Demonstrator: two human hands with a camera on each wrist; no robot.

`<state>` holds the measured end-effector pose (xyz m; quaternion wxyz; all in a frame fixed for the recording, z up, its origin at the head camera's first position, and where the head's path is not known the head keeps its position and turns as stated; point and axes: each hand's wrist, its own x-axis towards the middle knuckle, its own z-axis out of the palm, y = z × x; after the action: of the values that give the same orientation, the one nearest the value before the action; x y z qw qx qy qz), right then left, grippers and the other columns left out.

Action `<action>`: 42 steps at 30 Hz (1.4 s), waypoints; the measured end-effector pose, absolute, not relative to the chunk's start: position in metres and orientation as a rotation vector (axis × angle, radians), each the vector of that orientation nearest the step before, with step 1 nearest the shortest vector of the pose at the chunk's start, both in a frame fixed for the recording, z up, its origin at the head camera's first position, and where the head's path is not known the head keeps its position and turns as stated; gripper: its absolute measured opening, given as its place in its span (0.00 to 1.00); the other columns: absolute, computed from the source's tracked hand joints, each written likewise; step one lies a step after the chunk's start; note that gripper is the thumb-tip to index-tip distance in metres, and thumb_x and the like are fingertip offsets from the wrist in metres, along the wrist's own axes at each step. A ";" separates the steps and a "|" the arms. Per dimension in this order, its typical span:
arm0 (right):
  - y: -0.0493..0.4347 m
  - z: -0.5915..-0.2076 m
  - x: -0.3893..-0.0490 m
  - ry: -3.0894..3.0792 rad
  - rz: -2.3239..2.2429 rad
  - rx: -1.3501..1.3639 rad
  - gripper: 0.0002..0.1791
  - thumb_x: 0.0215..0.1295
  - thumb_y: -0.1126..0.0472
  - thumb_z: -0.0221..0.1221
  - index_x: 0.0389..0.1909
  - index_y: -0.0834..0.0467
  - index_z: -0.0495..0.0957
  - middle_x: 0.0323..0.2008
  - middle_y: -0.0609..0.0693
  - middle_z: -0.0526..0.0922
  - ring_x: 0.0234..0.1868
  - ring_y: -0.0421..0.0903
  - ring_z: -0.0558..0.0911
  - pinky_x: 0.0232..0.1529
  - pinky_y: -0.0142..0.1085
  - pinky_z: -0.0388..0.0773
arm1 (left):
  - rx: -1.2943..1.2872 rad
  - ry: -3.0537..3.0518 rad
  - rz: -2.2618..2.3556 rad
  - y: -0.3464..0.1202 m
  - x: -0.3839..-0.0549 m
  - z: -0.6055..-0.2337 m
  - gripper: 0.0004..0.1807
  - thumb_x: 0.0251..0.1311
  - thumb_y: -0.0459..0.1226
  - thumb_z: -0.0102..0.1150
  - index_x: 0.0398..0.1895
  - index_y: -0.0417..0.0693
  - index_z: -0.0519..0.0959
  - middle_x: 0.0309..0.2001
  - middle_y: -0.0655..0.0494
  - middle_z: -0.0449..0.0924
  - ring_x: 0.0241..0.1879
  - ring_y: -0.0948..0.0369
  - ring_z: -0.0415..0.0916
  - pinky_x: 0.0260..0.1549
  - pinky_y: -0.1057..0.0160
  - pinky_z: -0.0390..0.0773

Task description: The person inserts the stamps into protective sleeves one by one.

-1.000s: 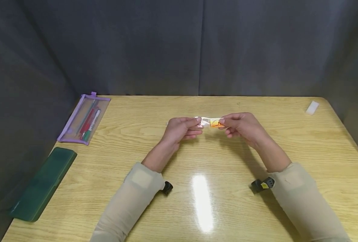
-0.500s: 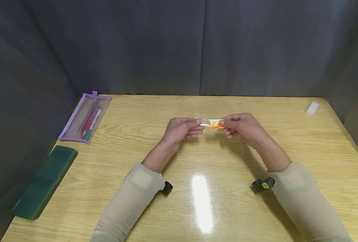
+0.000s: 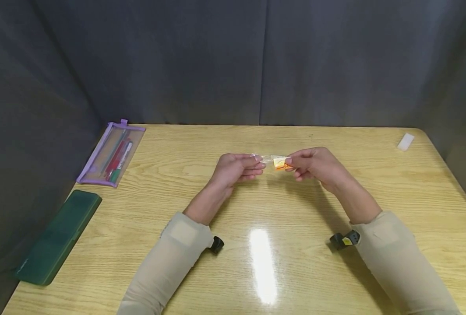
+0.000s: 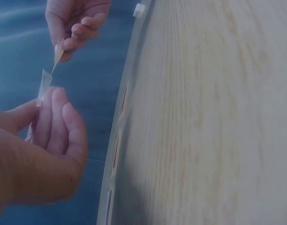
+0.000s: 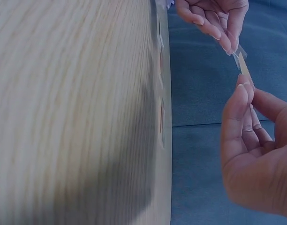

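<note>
Above the table's middle, my left hand (image 3: 238,168) pinches a clear plastic wrapper (image 3: 266,159) between thumb and fingers. Facing it, my right hand (image 3: 315,165) pinches an orange-and-yellow printed piece (image 3: 279,163) by its right part, which the thumb covers. In the left wrist view the clear wrapper (image 4: 44,85) stands up from the left fingertips, close to the printed piece's narrow end (image 4: 57,57). The right wrist view shows a fine saw-toothed edge on the pale printed piece (image 5: 245,69). Whether wrapper and printed piece are joined, I cannot tell.
A mesh pouch (image 3: 112,153) with purple edging, pens inside, lies at the back left of the wooden table (image 3: 178,192). Nearer along the left edge is a dark green case (image 3: 59,238). A small white block (image 3: 406,142) sits at the back right. Dark curtains (image 3: 201,61) surround the table.
The orange-and-yellow piece has tilted and dropped slightly at its left end, and the clear wrapper looks more creased. Both hands keep nearly the same place and hold.
</note>
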<state>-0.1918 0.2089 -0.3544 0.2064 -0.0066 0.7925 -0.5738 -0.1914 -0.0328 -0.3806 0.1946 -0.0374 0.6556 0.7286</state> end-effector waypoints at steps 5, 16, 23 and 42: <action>0.210 -0.352 -0.193 2.180 -1.581 -0.034 0.21 0.73 0.59 0.60 0.57 0.72 0.77 0.29 0.42 0.87 0.26 0.36 0.80 0.32 0.30 0.85 | -0.096 1.883 2.010 -0.034 -0.191 -0.380 0.15 0.67 0.41 0.65 0.50 0.39 0.85 0.43 0.48 0.90 0.35 0.63 0.89 0.50 0.54 0.86; 0.215 -0.353 -0.195 2.117 -1.591 -0.024 0.22 0.71 0.59 0.62 0.57 0.72 0.75 0.29 0.44 0.87 0.24 0.35 0.79 0.28 0.29 0.82 | -0.077 1.963 1.962 -0.033 -0.188 -0.379 0.17 0.67 0.44 0.66 0.46 0.38 0.86 0.34 0.50 0.91 0.31 0.64 0.89 0.52 0.47 0.85; 0.216 -0.350 -0.193 2.140 -1.591 -0.049 0.22 0.73 0.59 0.60 0.59 0.72 0.75 0.28 0.42 0.87 0.24 0.35 0.79 0.30 0.30 0.85 | -0.063 1.930 1.974 -0.034 -0.188 -0.377 0.16 0.69 0.42 0.64 0.50 0.38 0.85 0.41 0.47 0.91 0.35 0.64 0.89 0.52 0.50 0.85; 0.213 -0.347 -0.192 2.138 -1.596 -0.075 0.20 0.73 0.62 0.59 0.56 0.73 0.76 0.28 0.44 0.86 0.24 0.36 0.79 0.29 0.29 0.84 | -0.068 1.897 2.013 -0.034 -0.189 -0.381 0.16 0.69 0.44 0.64 0.50 0.41 0.86 0.40 0.50 0.91 0.35 0.65 0.89 0.44 0.61 0.87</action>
<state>-0.1920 0.2127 -0.3471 0.2340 -0.0274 0.7788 -0.5814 -0.1895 -0.0340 -0.3806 0.1860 -0.0243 0.6736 0.7149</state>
